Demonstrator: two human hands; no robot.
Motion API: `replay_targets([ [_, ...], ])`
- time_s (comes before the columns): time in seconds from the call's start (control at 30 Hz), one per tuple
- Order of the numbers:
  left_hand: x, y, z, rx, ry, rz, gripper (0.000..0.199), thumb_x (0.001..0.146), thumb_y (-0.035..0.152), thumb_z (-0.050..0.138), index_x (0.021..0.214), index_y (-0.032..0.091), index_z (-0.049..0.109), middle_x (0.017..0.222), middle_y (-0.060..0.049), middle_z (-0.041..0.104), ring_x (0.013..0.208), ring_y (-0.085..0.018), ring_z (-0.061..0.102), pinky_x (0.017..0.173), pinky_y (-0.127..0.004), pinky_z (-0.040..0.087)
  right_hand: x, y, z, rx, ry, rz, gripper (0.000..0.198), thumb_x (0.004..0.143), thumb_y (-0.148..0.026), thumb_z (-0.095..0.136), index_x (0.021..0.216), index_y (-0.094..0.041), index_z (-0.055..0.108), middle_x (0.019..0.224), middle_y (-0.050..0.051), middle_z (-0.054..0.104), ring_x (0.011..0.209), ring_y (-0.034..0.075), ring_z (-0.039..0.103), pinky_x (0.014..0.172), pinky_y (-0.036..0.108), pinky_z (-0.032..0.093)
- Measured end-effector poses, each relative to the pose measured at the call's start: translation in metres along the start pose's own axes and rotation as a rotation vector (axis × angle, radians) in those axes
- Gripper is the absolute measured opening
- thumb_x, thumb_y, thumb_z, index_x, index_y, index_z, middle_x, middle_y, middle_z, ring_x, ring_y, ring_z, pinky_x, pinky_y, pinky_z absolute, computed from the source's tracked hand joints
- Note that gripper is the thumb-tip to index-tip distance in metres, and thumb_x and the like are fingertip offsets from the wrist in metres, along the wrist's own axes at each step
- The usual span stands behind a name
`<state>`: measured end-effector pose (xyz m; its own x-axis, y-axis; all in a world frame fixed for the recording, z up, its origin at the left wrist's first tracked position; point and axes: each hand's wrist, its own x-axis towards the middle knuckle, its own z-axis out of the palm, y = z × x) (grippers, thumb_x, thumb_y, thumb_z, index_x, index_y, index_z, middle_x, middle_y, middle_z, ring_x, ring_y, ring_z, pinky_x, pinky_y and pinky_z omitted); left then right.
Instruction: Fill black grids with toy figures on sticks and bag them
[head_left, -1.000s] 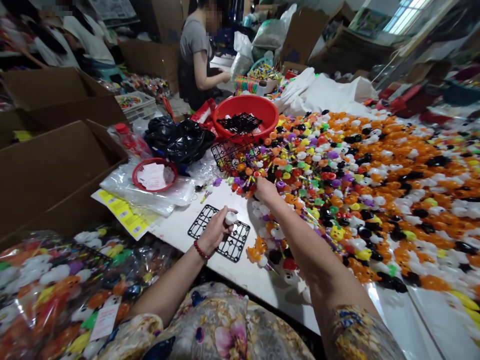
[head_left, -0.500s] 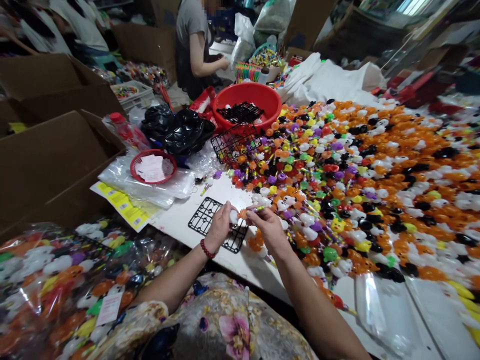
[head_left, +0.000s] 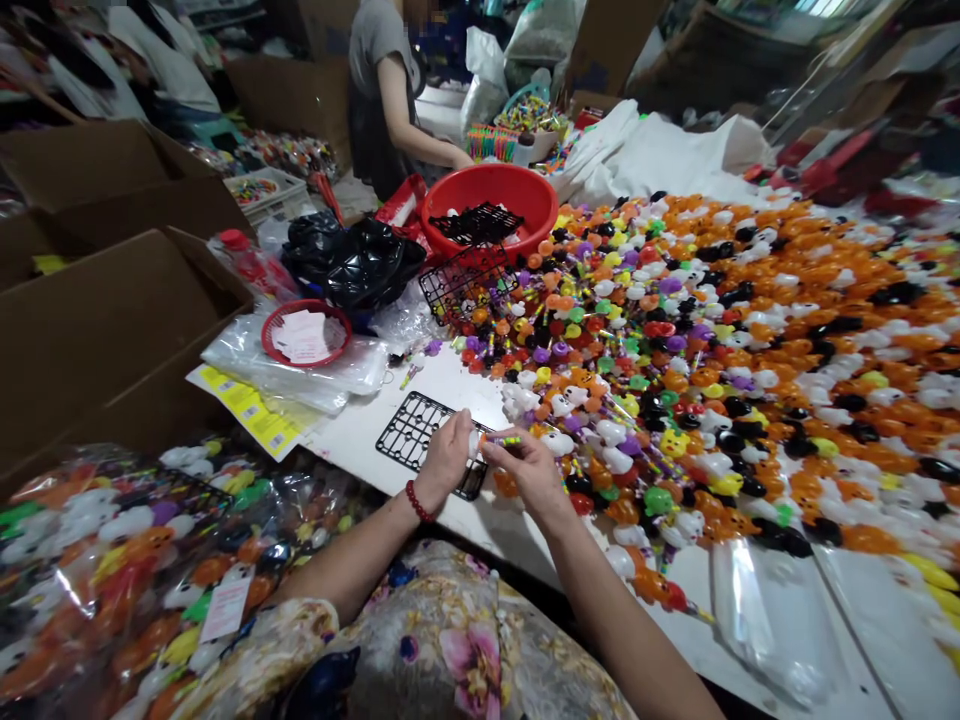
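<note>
My left hand (head_left: 448,458) is closed around a small white plastic piece (head_left: 473,444), mostly hidden by the fingers. My right hand (head_left: 529,474) pinches a short multicoloured stick (head_left: 504,440) whose orange end meets the white piece. Both hands are close together above a black plastic grid (head_left: 411,428) lying flat on the white tabletop (head_left: 352,437). To the right of my right hand spreads a large heap of small plastic figures (head_left: 697,380) in orange, white, black, green, purple and yellow.
A red basin (head_left: 491,190) holding black grids stands at the back. Left of the hands are a small red basket (head_left: 346,345) with white slips, clear bags (head_left: 232,345) and a yellow sheet (head_left: 247,412). Cardboard boxes (head_left: 97,330) stand left. A co-worker (head_left: 382,100) reaches toward the basin.
My hands have drawn closer together and shifted slightly, with the white piece and the orange end now touching. The co-worker's arm has extended toward the red basin.
</note>
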<state>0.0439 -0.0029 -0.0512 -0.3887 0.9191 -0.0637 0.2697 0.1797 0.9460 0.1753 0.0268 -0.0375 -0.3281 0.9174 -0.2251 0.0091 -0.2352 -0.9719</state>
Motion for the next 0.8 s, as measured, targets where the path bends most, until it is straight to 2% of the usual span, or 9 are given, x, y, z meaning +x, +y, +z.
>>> replay_targets([
  [0.17,-0.006,0.0,0.006,0.055,-0.038,0.024,0.05,0.094,0.059,0.024,0.066,0.023,0.046,0.06,-0.001,0.054,0.059,-0.017,0.05,0.06,-0.032,0.042,-0.004,0.009,0.005,-0.02,-0.015,0.021,0.039,0.053,-0.052,0.084,0.072,-0.021,0.068,0.066,-0.001,0.067,0.062,0.016,0.058,0.063,0.03,0.048],
  [0.3,0.015,0.003,-0.007,0.146,-0.021,0.096,0.04,0.097,0.045,0.031,0.068,0.024,0.051,0.066,-0.006,0.058,0.064,-0.021,0.055,0.065,-0.036,0.044,-0.013,-0.007,-0.009,-0.201,0.051,-0.071,0.034,0.069,-0.055,0.073,0.078,-0.022,0.068,0.071,0.001,0.068,0.064,0.019,0.06,0.063,0.032,0.049],
  [0.37,0.036,0.003,-0.019,0.256,0.073,0.087,0.028,0.095,0.035,0.039,0.074,0.023,0.052,0.079,-0.01,0.06,0.075,-0.024,0.059,0.073,-0.037,0.046,-0.017,-0.021,-0.025,-0.383,0.175,-0.21,0.032,0.079,-0.053,0.065,0.087,-0.022,0.068,0.081,0.004,0.07,0.071,0.021,0.062,0.067,0.034,0.051],
  [0.47,0.071,0.0,-0.039,0.518,0.205,-0.05,0.008,0.088,0.021,0.051,0.092,0.017,0.056,0.105,-0.016,0.058,0.095,-0.029,0.062,0.08,-0.038,0.047,-0.016,-0.038,-0.061,-0.661,0.398,-0.396,0.035,0.085,-0.052,0.059,0.096,-0.02,0.067,0.089,0.009,0.071,0.073,0.022,0.064,0.071,0.037,0.053],
  [0.57,0.096,-0.007,-0.051,0.668,0.242,-0.155,0.017,0.084,0.01,0.049,0.099,0.012,0.056,0.113,-0.021,0.055,0.101,-0.032,0.063,0.082,-0.04,0.047,-0.009,-0.048,-0.095,-0.88,0.563,-0.489,0.042,0.087,-0.054,0.054,0.101,-0.016,0.066,0.091,0.013,0.07,0.078,0.025,0.064,0.078,0.043,0.054],
  [0.63,0.103,-0.01,-0.055,0.642,0.227,-0.154,0.018,0.083,0.004,0.045,0.094,0.012,0.057,0.106,-0.021,0.057,0.098,-0.033,0.063,0.081,-0.042,0.047,-0.005,-0.05,-0.105,-1.049,0.717,-0.571,0.047,0.089,-0.053,0.051,0.109,-0.013,0.065,0.103,0.018,0.068,0.095,0.032,0.063,0.091,0.051,0.049],
  [0.7,0.1,-0.009,-0.054,0.6,0.213,-0.125,0.016,0.083,0.004,0.044,0.089,0.013,0.056,0.099,-0.018,0.058,0.095,-0.033,0.063,0.081,-0.043,0.046,-0.004,-0.049,-0.101,-1.166,0.827,-0.674,0.05,0.091,-0.049,0.051,0.121,-0.011,0.061,0.116,0.023,0.063,0.112,0.038,0.056,0.102,0.059,0.04],
  [0.73,0.095,-0.007,-0.051,0.583,0.204,-0.101,0.014,0.084,0.006,0.046,0.087,0.014,0.056,0.097,-0.017,0.059,0.093,-0.032,0.062,0.08,-0.043,0.046,-0.005,-0.046,-0.094,-1.179,0.816,-0.722,0.05,0.092,-0.046,0.051,0.127,-0.011,0.057,0.12,0.023,0.062,0.116,0.039,0.054,0.104,0.06,0.038],
  [0.8,0.079,0.001,-0.04,0.544,0.157,-0.024,0.007,0.087,0.014,0.05,0.085,0.017,0.056,0.095,-0.014,0.06,0.09,-0.028,0.061,0.081,-0.041,0.046,-0.006,-0.038,-0.072,-1.116,0.659,-0.786,0.048,0.095,-0.039,0.049,0.136,-0.015,0.051,0.122,0.019,0.062,0.117,0.036,0.055,0.104,0.059,0.04],
])
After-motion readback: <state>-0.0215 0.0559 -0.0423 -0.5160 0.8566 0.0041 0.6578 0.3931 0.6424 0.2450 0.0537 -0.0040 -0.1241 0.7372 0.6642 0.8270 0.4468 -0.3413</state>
